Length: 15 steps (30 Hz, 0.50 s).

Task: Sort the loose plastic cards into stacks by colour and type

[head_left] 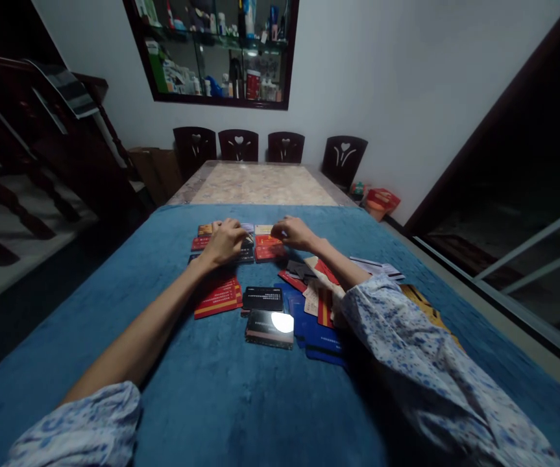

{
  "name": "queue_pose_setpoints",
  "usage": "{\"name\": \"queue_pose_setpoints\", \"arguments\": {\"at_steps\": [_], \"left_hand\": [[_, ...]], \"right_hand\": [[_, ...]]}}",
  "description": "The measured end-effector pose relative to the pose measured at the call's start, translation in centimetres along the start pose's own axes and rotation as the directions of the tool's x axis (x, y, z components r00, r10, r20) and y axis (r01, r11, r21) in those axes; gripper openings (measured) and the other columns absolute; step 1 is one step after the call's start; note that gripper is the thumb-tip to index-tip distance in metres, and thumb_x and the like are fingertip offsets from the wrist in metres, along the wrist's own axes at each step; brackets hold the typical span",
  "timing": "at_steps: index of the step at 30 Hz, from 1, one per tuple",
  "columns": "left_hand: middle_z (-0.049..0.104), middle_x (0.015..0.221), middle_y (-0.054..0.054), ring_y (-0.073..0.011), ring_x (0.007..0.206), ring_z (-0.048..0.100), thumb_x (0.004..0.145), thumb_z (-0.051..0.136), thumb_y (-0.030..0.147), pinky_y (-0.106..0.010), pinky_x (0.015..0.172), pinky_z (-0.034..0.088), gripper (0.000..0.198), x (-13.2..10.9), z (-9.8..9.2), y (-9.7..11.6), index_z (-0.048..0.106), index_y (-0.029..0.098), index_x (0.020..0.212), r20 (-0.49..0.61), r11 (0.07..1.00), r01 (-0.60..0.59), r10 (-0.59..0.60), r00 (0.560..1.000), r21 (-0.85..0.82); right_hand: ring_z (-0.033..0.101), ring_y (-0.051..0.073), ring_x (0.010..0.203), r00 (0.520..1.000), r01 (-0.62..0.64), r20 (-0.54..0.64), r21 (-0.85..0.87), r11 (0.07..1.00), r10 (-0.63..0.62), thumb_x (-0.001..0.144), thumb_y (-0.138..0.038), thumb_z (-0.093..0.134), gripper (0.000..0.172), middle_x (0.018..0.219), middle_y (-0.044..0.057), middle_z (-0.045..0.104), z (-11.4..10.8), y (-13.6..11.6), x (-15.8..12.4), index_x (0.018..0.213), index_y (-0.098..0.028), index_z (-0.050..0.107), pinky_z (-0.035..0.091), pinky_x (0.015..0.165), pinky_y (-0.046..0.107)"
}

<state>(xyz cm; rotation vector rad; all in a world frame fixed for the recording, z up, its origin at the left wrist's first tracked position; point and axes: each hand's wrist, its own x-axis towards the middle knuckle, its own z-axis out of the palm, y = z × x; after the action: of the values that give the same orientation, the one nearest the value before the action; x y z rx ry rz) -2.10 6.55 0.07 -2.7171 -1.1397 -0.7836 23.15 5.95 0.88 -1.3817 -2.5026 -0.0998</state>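
My left hand [226, 241] rests over rows of cards, its fingers curled down with the tips hidden; what it holds, if anything, does not show. Red cards [200, 244] and dark cards [246, 255] stick out around it. Beside it, my right hand [293, 231] is closed, fingers bent at the edge of a column of red cards [266, 252] with a cream card [262, 229] above. Nearer me lie a fan of red-and-gold cards [220, 299], a black card [263, 298] and a shiny dark card [268, 329] reflecting light.
Blue cards [319, 338] and a mixed heap of cards [311, 296] lie under and beside my right forearm. Yellow cards [423, 305] and whitish cards [376, 266] are further right. A blue cloth [202, 402] covers the near table; dark chairs [238, 144] stand at its far end.
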Motion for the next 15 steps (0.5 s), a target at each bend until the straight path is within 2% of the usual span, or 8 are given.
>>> {"name": "queue_pose_setpoints", "arguments": {"at_steps": [7,15], "left_hand": [[0.067,0.099,-0.010,-0.0278,0.102,0.055,0.088,0.055,0.015,-0.049,0.093,0.034,0.021,-0.2,0.5,3.4,0.076,0.020,0.090,0.064,0.997,-0.069,0.071,0.995,-0.022],[0.071,0.108,-0.010,-0.0285,0.110,0.054,0.087,0.053,0.011,-0.049,0.094,0.032,0.026,-0.2,2.6,6.7,0.074,0.020,0.098,0.165,0.984,-0.139,0.156,0.974,-0.112]], "right_hand": [[0.056,0.018,0.084,0.998,-0.062,0.002,0.006,0.998,0.062,0.083,-0.009,0.056,0.024,0.094,0.004,0.076,-0.2,0.7,-3.6,0.090,-0.020,0.076,0.035,0.078,0.028],[0.057,0.021,0.090,0.994,-0.111,0.013,0.004,0.994,0.110,0.085,-0.012,0.057,0.024,0.098,0.005,0.076,-0.2,0.5,-6.7,0.095,-0.021,0.077,0.035,0.076,0.029]]}}
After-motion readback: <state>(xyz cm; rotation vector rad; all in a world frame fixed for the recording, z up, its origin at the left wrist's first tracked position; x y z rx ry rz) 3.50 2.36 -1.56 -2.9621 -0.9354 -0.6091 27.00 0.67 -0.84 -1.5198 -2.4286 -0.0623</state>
